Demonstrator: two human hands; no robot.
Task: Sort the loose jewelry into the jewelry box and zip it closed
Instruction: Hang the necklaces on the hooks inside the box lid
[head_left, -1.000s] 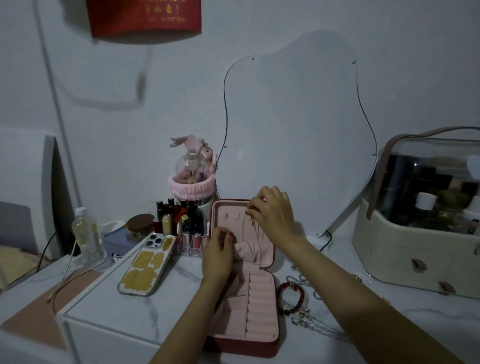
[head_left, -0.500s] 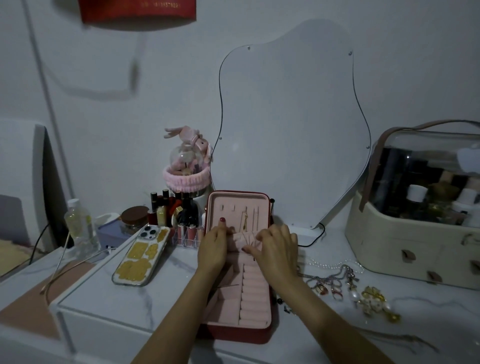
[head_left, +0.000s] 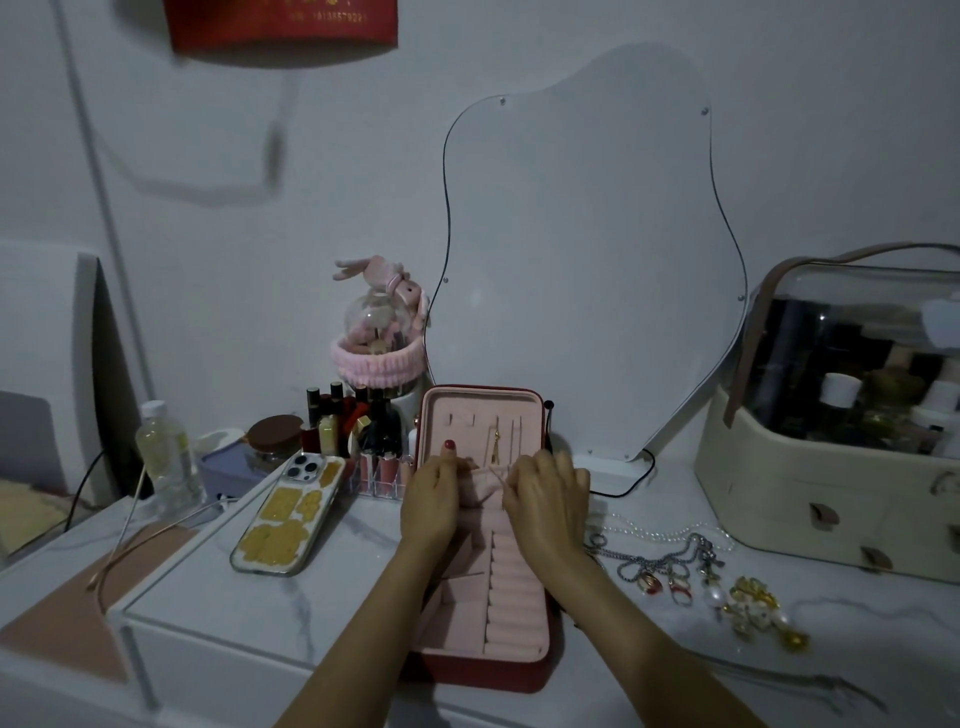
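Note:
The red jewelry box (head_left: 488, 613) lies open on the white table, pink lining up, its lid (head_left: 483, 421) standing upright at the back with a gold necklace hanging in it. Both hands work at the pink pocket flap (head_left: 483, 480) at the lid's base. My left hand (head_left: 431, 499) pinches the flap's left side. My right hand (head_left: 548, 499) pinches its right side, fingers curled. Loose jewelry lies to the right: silver chains with charms (head_left: 660, 564), a pearl strand (head_left: 665, 530), and a gold ornament (head_left: 758, 608).
A phone in a yellow-patterned case (head_left: 288, 512) lies left of the box. Lipsticks and bottles (head_left: 358, 431) stand behind it, with a clear bottle (head_left: 166, 452) further left. A cream cosmetics case (head_left: 841, 447) fills the right. A mirror (head_left: 582, 249) leans on the wall.
My right hand came down from the lid's top to the pocket flap and pinches it beside my left hand. The view shifted, bringing the loose jewelry on the right into sight.

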